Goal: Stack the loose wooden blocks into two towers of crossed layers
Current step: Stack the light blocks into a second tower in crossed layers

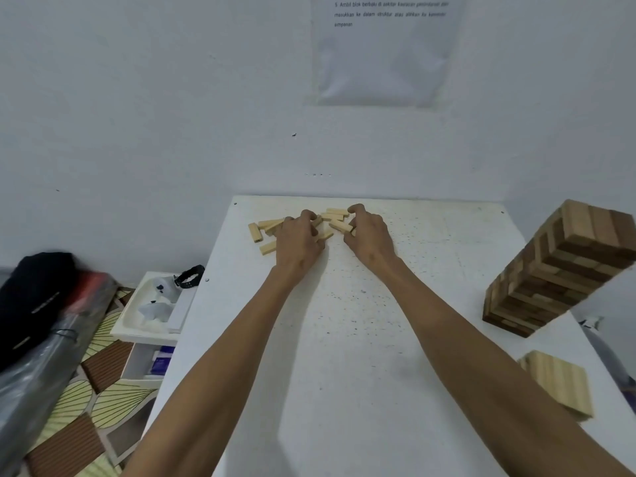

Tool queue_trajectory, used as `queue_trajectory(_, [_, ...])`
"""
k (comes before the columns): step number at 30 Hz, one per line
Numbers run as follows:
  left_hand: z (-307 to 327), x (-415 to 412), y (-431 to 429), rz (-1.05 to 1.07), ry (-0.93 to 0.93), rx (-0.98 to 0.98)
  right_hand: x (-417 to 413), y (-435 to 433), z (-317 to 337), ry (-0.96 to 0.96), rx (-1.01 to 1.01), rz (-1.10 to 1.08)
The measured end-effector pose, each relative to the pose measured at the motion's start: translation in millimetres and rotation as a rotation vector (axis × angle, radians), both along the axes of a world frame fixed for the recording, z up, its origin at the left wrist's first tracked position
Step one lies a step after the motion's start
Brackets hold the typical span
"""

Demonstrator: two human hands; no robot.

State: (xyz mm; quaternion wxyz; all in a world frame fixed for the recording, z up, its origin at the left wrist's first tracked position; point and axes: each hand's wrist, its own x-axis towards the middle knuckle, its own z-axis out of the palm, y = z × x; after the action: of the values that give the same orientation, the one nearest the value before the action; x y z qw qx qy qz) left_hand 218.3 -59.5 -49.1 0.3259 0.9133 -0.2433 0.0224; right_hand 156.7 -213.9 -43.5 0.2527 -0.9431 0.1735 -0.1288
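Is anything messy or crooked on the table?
Yes. The loose blocks lie jumbled every which way at the table's far edge. The tall tower on the right seems to lean, though the wide lens may cause that.

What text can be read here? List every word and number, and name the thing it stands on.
Paper sheet on the wall: "5 Ambil blok berbaki di sekitar kawasan", "masukkan ke dalam struktur atau alihkan ke", "simpanan". The ends of the first two lines are too blurred to read, and the line above them is cut off.
Black bag: white lettering, too blurred to read.
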Motion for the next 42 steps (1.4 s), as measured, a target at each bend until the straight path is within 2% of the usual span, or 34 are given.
queue_trajectory(5, [-6, -34, 22, 0.009, 0.064, -0.114, -43, 15, 5, -0.016, 0.103, 0.002])
queue_trajectory(11, [-8, -89, 58, -0.022, 0.062, -0.127, -122, 45, 6, -0.015, 0.211, 0.024])
queue_trajectory(21, [-20, -193, 113, -0.106, 0.019, -0.198, -237, 86, -5, 0.012, 0.103, 0.226])
queue_trajectory(26, [-21, -208, 122, -0.113, 0.025, -0.198, -262, 88, -8, -0.092, 0.135, 0.180])
queue_trajectory(31, [-19, -204, 123, -0.130, 0.049, -0.188, -284, 83, -13, -0.029, 0.205, 0.215])
queue_trajectory(36, [-14, -202, 110, -0.158, 0.105, -0.198, -277, 75, -17, -0.077, 0.100, 0.200])
queue_trajectory(39, [-11, -204, 101, -0.212, 0.116, -0.175, -267, 74, -17, -0.037, 0.016, 0.200])
queue_trajectory(42, [-10, -209, 101, -0.310, 0.114, -0.129, -259, 74, -17, 0.002, 0.022, 0.196])
